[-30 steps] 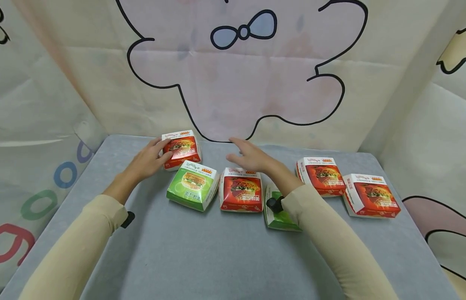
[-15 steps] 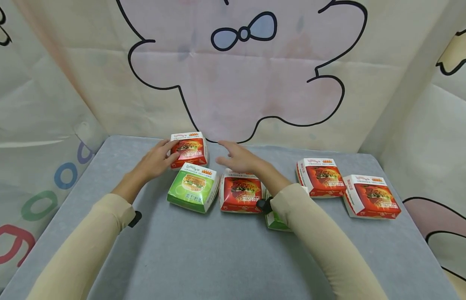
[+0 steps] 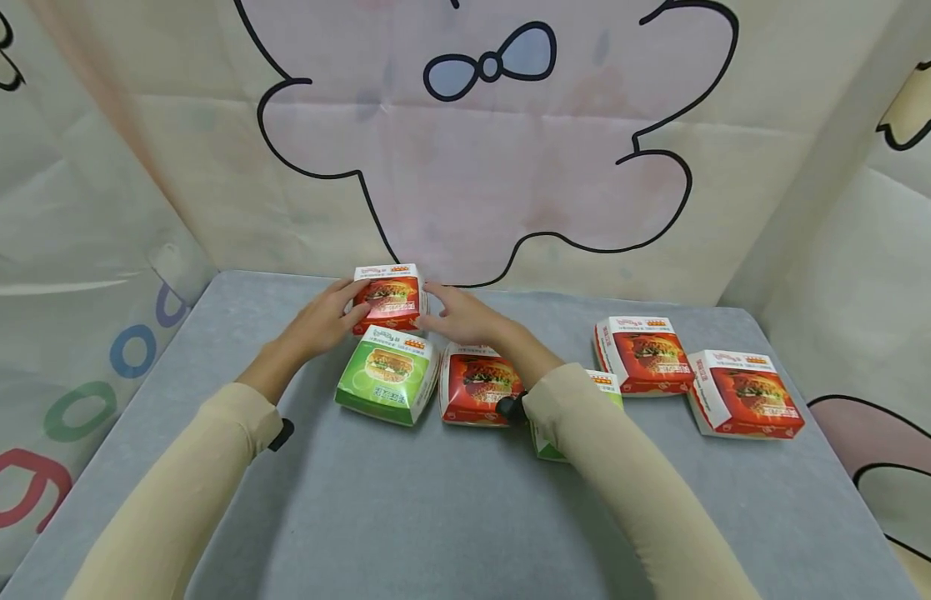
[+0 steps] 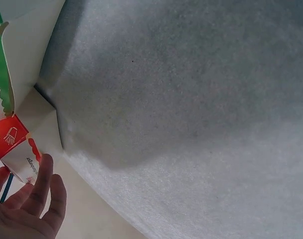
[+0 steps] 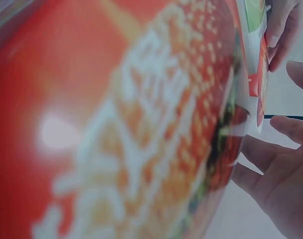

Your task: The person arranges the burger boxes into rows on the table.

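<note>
Far back on the table stands a red hamburger box [image 3: 390,302], between my two hands. My left hand [image 3: 324,319] touches its left end, thumb at the front and fingers along the side and top edge. At its right end my right hand [image 3: 468,322] has fairly straight fingers, thumb apart; contact there is hard to tell. In the left wrist view my left hand [image 4: 32,204] lies by the box's side flap [image 4: 12,137]. The right wrist view shows my right hand [image 5: 286,169] with fingers spread near the box. In front stands a green hamburger box [image 3: 388,375].
Under my right forearm are another red box [image 3: 476,385] and a partly hidden green box [image 3: 604,384]. Two more red boxes [image 3: 645,354] [image 3: 746,393] stand to the right. The grey cloth-covered table [image 3: 405,517] meets a printed backdrop [image 3: 510,183] behind.
The back red box has slid to the right along with my left hand. My right hand has moved left, up to the box's right end. The other boxes have stayed put.
</note>
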The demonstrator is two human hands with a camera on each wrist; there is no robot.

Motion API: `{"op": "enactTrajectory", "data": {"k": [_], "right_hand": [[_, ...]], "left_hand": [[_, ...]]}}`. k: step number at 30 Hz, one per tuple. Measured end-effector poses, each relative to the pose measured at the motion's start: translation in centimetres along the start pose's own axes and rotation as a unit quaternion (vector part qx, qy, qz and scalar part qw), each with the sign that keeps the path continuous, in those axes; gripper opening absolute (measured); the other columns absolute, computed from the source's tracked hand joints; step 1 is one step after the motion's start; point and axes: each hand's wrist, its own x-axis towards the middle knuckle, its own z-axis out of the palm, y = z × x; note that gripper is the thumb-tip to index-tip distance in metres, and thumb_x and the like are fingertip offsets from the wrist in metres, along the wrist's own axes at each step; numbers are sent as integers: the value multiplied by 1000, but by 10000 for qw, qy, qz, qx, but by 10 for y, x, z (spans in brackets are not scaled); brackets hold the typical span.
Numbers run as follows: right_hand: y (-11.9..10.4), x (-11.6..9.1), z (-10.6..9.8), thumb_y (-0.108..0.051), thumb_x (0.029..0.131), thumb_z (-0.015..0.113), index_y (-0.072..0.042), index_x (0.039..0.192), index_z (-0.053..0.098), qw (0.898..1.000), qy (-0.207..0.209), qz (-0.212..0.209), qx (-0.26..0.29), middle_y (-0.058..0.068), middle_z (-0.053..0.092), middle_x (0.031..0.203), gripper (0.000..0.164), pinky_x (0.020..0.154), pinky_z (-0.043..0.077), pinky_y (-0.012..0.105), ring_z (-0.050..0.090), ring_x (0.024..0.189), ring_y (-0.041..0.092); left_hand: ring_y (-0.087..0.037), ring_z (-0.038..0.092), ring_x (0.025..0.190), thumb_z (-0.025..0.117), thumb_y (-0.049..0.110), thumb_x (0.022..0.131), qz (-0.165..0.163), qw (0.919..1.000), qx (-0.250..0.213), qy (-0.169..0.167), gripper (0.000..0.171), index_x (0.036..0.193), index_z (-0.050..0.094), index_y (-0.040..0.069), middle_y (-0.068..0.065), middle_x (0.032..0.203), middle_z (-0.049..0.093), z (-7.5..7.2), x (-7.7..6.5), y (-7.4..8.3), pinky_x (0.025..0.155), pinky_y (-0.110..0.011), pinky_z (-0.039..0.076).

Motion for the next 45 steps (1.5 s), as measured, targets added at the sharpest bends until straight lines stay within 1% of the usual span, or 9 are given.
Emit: {"op": "enactTrajectory", "data": {"k": [8,15,18,22,29,34,40,43,45], "right_hand": [[4,8,6,-30,100,58,-6,157,26,9998,-128,70,114,14,35,157,69,108,41,41,53,130,29],[3,10,4,-32,101,56,-3,155,30,9995,-242,104,-175,14,36,157,66,116,30,42,32,145,26],[3,10,1,-32,101,55,-2,155,31,9990,-333,114,-277,15,36,157,66,116,29,42,31,145,26],[3,9,-2,-32,102,54,-1,154,30,9986,-390,97,-355,16,36,157,65,117,28,41,31,146,27],[3,6,-5,-32,102,54,0,154,31,9976,-342,150,-589,17,37,156,65,115,31,40,35,143,27],[-7,2,-7,-34,101,55,0,151,37,9959,-129,141,-884,16,43,152,63,113,34,44,40,140,28],[-14,0,-5,-34,101,55,2,149,40,9954,-333,-64,-896,16,43,152,62,115,32,42,37,142,28],[-13,1,-3,-31,102,55,3,147,43,9951,-426,-256,-854,16,45,150,57,113,34,41,40,139,28],[-12,1,-3,-29,102,55,3,145,45,9951,-472,-311,-816,16,46,148,55,112,35,41,42,138,28]], "left_hand": [[-42,24,145,43,26,107,51,9998,-172,-119,55,158,28,12,-22,160,23,1,3,5,111,-64,26],[-40,28,144,41,17,107,280,9992,-241,-150,52,157,30,9,-22,157,29,1,6,8,113,-60,27],[-39,31,142,44,18,107,303,9990,-262,-174,52,156,31,9,-22,156,32,-1,8,10,113,-59,28],[-40,30,143,48,25,106,148,9992,-225,-310,56,157,30,11,-22,157,30,-2,10,11,112,-60,28],[-46,14,148,50,34,105,-161,9978,-113,-640,62,159,26,14,-24,163,11,-4,14,15,112,-66,22],[-44,23,145,54,36,103,-103,9987,-78,-503,64,157,30,11,-24,161,18,-7,13,18,110,-65,27],[-39,36,137,58,35,101,32,9995,-39,-313,61,153,37,9,-19,155,28,-7,11,19,108,-62,34],[-38,38,135,56,35,102,14,9996,-62,-269,59,151,39,9,-18,154,29,-7,11,19,107,-62,34],[-40,33,139,56,36,102,-41,9996,-89,-279,60,153,37,11,-19,158,24,-7,12,18,108,-63,32]]}}
